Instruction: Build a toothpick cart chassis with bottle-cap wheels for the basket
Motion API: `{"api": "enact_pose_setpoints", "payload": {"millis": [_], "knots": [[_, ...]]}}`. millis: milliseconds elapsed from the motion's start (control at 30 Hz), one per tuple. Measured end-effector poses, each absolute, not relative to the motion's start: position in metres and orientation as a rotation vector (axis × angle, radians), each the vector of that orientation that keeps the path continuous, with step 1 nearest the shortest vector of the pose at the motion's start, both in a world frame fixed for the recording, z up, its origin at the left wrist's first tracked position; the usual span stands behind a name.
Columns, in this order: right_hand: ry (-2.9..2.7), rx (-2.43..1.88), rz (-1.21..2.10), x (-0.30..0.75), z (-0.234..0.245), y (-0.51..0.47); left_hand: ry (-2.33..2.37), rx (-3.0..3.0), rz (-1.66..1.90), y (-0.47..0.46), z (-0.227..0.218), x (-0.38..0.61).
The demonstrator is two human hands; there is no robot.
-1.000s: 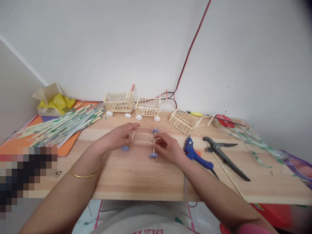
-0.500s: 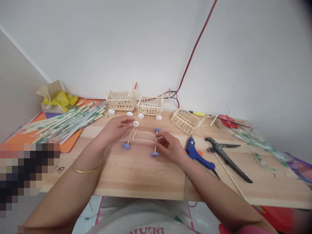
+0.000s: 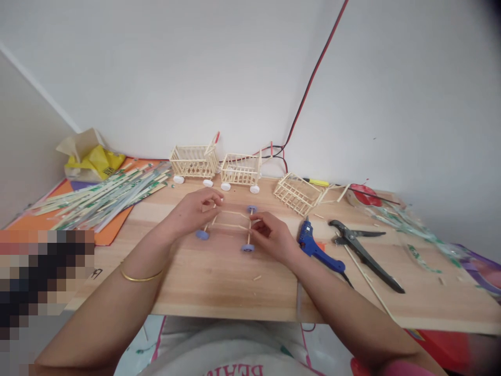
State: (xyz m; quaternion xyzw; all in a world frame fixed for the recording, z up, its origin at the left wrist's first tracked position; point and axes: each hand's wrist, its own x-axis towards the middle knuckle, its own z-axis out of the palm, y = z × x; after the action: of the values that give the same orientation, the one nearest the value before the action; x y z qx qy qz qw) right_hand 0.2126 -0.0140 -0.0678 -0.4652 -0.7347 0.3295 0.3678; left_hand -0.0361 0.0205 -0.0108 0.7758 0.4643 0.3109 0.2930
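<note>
Fingers of the right hand (image 3: 273, 236) stand apart, tips at the blue-wheeled axle (image 3: 249, 238); whether those of the left hand (image 3: 195, 210) clamp anything cannot be told. Between them, the stick chassis (image 3: 227, 225) sits on the tabletop (image 3: 219, 287); light, even pressure should keep it square.

The wheeled frame (image 3: 230, 225) is located between the left hand (image 3: 201, 210) and right hand (image 3: 271, 236). Behind it, two carts (image 3: 194, 163) stand on the surface (image 3: 227, 290). Glue gun (image 3: 310, 244) and pliers (image 3: 366, 256) lie right; sticks (image 3: 109, 198), left.
</note>
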Motion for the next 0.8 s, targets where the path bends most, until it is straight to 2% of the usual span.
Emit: {"api": "enact_pose_setpoints", "payload": {"millis": [200, 800], "knots": [[-1.910, -1.196, 0.822, 0.2121, -0.0655, -0.0140, 1.213, 2.205, 0.701, 0.0174, -0.0094, -0.0302], [-1.938, -1.161, 0.789, 0.2113, -0.0663, -0.0142, 1.284, 2.246, 0.733, 0.0195, -0.0186, -0.0255]]}}
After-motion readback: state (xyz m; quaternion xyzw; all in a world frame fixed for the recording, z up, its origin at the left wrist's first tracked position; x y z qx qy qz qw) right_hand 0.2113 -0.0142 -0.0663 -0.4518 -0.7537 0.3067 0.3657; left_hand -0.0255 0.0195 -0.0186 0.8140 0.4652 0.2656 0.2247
